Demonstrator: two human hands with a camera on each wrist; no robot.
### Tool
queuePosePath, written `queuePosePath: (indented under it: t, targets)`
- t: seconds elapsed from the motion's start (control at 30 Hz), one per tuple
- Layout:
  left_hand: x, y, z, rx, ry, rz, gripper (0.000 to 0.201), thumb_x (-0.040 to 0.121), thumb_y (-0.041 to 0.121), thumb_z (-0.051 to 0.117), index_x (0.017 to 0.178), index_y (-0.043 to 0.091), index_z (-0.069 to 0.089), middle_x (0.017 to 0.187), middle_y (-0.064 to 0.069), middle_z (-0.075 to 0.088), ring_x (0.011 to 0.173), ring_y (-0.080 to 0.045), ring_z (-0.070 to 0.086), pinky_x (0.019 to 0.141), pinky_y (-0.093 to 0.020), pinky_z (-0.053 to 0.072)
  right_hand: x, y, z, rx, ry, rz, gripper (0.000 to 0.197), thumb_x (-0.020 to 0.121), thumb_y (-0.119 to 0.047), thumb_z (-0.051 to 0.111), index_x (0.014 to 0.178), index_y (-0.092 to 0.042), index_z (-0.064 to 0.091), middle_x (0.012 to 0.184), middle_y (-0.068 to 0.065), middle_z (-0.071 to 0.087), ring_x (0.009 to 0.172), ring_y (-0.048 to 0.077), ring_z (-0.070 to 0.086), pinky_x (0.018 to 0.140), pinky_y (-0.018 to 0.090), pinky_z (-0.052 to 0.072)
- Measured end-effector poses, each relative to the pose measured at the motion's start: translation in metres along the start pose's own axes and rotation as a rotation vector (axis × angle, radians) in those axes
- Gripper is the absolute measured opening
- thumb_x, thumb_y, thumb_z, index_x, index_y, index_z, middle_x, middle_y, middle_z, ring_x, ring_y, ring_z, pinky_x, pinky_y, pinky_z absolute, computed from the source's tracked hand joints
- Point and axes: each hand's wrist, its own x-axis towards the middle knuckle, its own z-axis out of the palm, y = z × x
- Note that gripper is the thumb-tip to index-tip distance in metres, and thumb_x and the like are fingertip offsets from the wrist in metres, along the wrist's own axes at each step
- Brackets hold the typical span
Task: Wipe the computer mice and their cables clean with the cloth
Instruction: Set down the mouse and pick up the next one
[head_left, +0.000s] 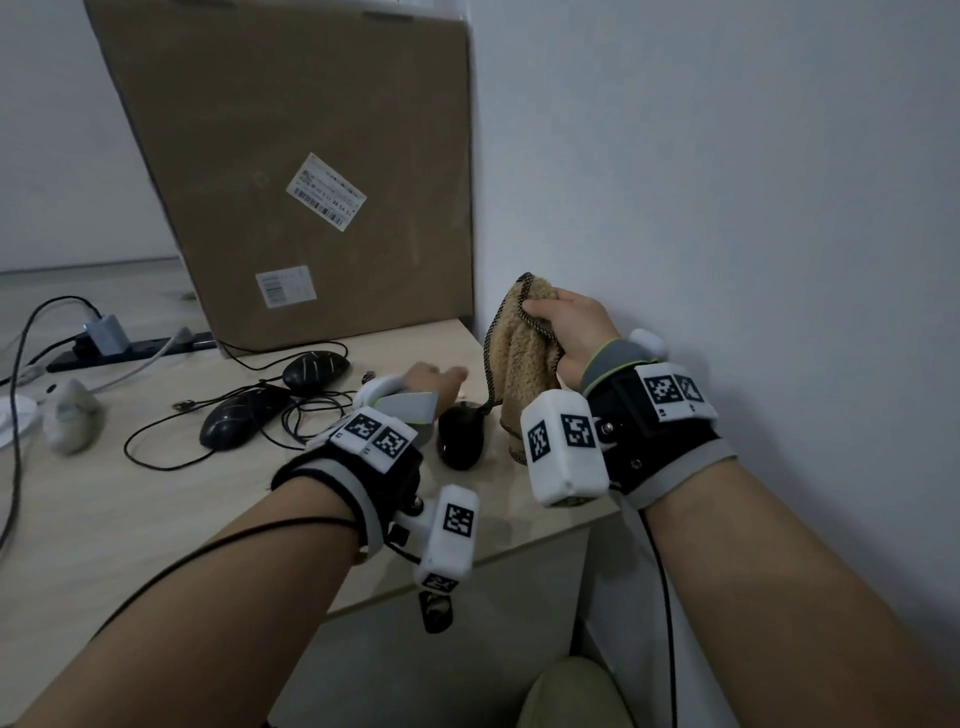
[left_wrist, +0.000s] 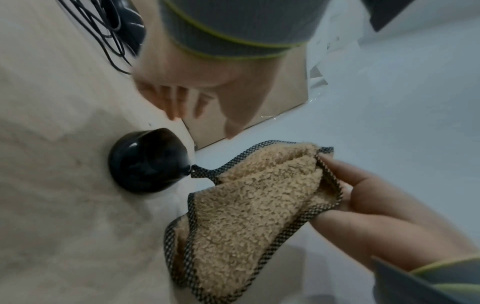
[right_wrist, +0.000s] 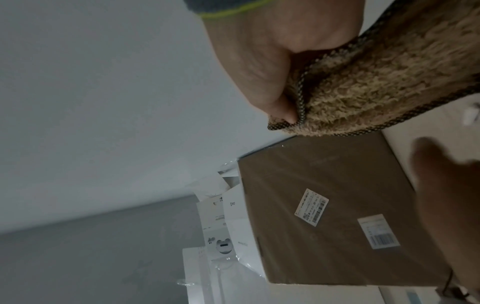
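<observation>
Tan fleece, edged in checked binding, hangs from the right hand (head_left: 571, 327), whose fingers and thumb curl round the top fold of the cloth (head_left: 524, 358) so the rest drapes free; held this way, its lower end reaches the desk (head_left: 156, 509) near the right edge, ready to be laid over something. One bound corner of the cloth touches the nearest black mouse (head_left: 461, 436), which sits just beside it, close to the desk's right edge. The left hand (head_left: 431, 382) stretches forward over the surface with its fingers straight and gripping nothing, just behind that mouse, probably on its way to steady it or gather its cable, though I cannot tell which. Two more black mice (head_left: 314, 370) lie further toward the middle of the desk, their cables (head_left: 291, 415) looped loosely together between them, so they look set aside for their turn. A large cardboard box (head_left: 311, 171) leans at the back edge against the wall, and a power strip (head_left: 130, 348) lies along the far left.
</observation>
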Motion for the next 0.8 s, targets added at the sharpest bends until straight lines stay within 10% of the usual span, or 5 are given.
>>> queuePosePath:
  t: [0.2, 0.37, 0.47, 0.6, 0.8]
  targets:
    - [-0.050, 0.032, -0.028, -0.355, -0.206, 0.257, 0.046, 0.084, 0.048, 0.062, 0.123, 0.025, 0.057, 0.107, 0.009, 0.065, 0.095, -0.008, 0.060, 0.075, -0.025, 0.042, -0.004, -0.011, 0.022, 0.064, -0.116, 0.045, 0.012, 0.092, 0.000, 0.051, 0.084, -0.004, 0.060, 0.079, 0.016, 0.063, 0.069, 0.027, 0.063, 0.056, 0.034, 0.054]
    - [-0.058, 0.038, -0.053, -0.319, -0.078, 0.301, 0.041, 0.075, 0.020, 0.077, 0.112, 0.014, 0.060, 0.091, -0.001, 0.069, 0.083, -0.017, 0.066, 0.071, -0.032, 0.055, -0.008, -0.015, 0.046, 0.101, -0.154, 0.027, 0.008, 0.091, 0.004, 0.051, 0.088, 0.000, 0.058, 0.083, 0.018, 0.063, 0.072, 0.028, 0.063, 0.053, 0.033, 0.055]
    - [-0.052, 0.032, -0.077, -0.354, -0.006, 0.301, 0.029, 0.076, 0.014, 0.075, 0.104, 0.011, 0.065, 0.097, -0.005, 0.069, 0.087, -0.018, 0.065, 0.073, -0.028, 0.054, -0.008, -0.009, 0.058, -0.115, -0.139, 0.040, 0.008, 0.087, -0.004, 0.061, 0.095, -0.002, 0.059, 0.091, 0.014, 0.063, 0.080, 0.025, 0.063, 0.068, 0.034, 0.056]
    - [-0.044, 0.026, -0.104, -0.394, 0.029, 0.264, 0.023, 0.079, 0.011, 0.073, 0.101, 0.012, 0.066, 0.094, -0.004, 0.067, 0.085, -0.017, 0.062, 0.072, -0.026, 0.050, -0.007, 0.003, 0.068, -0.536, -0.081, -0.146, 0.063, 0.084, -0.026, 0.069, 0.134, -0.013, 0.035, 0.119, 0.005, 0.050, 0.108, 0.021, 0.051, 0.094, 0.036, 0.046]
    - [-0.035, 0.016, -0.140, -0.500, 0.011, 0.171, 0.026, 0.086, 0.016, 0.065, 0.110, 0.004, 0.064, 0.099, -0.012, 0.068, 0.092, -0.026, 0.064, 0.082, -0.038, 0.054, -0.030, 0.012, 0.111, -0.572, -0.567, -0.244, 0.046, 0.086, -0.034, 0.065, 0.128, -0.023, 0.051, 0.116, -0.004, 0.061, 0.102, 0.007, 0.058, 0.080, 0.020, 0.048]
